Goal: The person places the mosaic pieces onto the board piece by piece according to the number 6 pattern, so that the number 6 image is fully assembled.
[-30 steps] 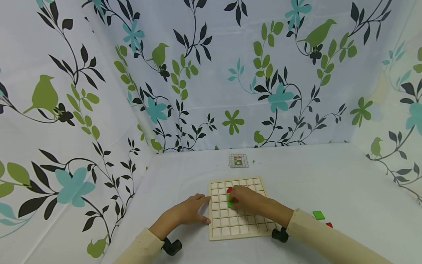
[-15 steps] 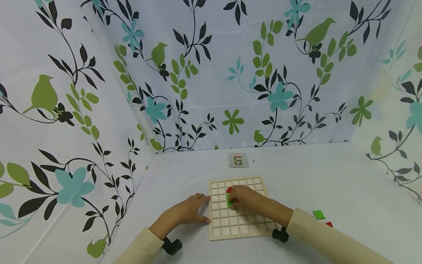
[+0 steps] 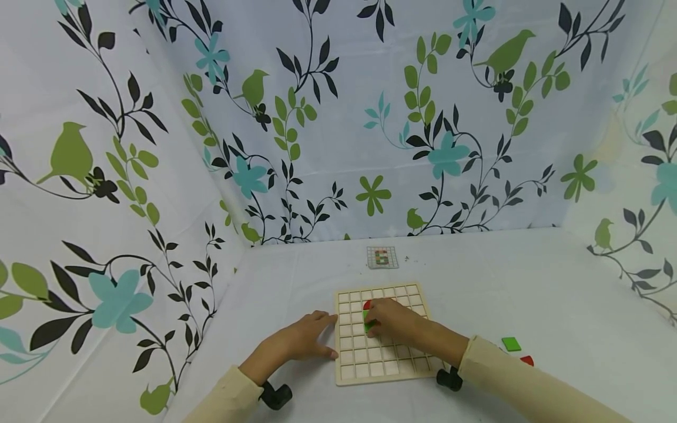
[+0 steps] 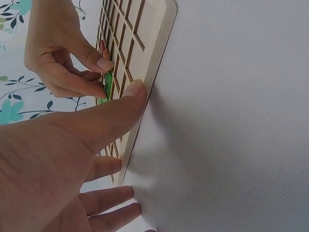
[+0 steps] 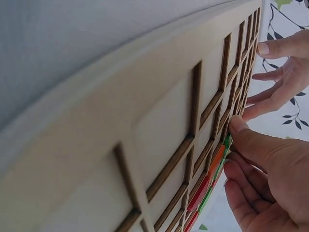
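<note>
A square wooden grid board [image 3: 362, 356] lies on the white-covered table. My left hand [image 3: 304, 336] rests at its left edge; the thumb [image 4: 134, 89] touches the rim, with the fingers spread and relaxed. Over the board's upper-left cells, my right hand [image 3: 394, 320] has curled fingers and pinches a green tile [image 5: 227, 141] between thumb and fingertips, at the board's surface. An orange tile [image 5: 216, 160] and a red tile [image 5: 198, 194] sit in cells beside it. In the head view, a rounded red tile [image 3: 367, 305] shows past the fingers; the hand hides part of the group.
Right of the board lie a loose green tile [image 3: 511, 344] and a red tile [image 3: 526, 360], the latter close to my right sleeve [image 3: 508, 376]. Behind the board is a small gridded card [image 3: 382, 257] with a coloured pattern. Patterned curtains surround the table.
My right hand has shifted very slightly left over the tiles, and a bit of red now shows behind its knuckles. The left hand and the board stay put.
</note>
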The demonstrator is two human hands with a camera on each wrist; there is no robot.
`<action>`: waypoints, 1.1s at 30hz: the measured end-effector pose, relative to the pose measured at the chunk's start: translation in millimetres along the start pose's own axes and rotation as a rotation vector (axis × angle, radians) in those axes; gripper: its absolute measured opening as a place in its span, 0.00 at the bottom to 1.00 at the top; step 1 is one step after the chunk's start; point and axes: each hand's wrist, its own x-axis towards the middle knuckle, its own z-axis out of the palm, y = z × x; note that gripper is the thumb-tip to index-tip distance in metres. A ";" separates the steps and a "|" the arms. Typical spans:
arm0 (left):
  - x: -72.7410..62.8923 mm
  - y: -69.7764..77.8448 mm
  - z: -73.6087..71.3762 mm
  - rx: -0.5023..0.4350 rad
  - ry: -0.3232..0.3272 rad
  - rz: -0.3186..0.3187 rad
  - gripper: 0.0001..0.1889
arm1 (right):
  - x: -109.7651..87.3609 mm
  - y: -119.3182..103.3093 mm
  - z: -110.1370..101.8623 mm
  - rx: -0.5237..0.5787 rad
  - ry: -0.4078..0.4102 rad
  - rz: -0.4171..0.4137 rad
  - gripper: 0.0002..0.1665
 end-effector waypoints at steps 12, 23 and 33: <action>0.7 -1.5 0.9 0.010 0.014 0.008 0.46 | -18.7 2.5 -15.5 0.071 0.070 0.062 0.12; 2.6 -4.2 2.0 0.010 0.005 0.009 0.47 | -52.2 27.4 -36.3 0.146 0.168 0.158 0.13; 4.8 -3.9 3.2 0.009 0.000 0.010 0.47 | -95.2 50.5 -58.1 0.154 0.222 0.312 0.14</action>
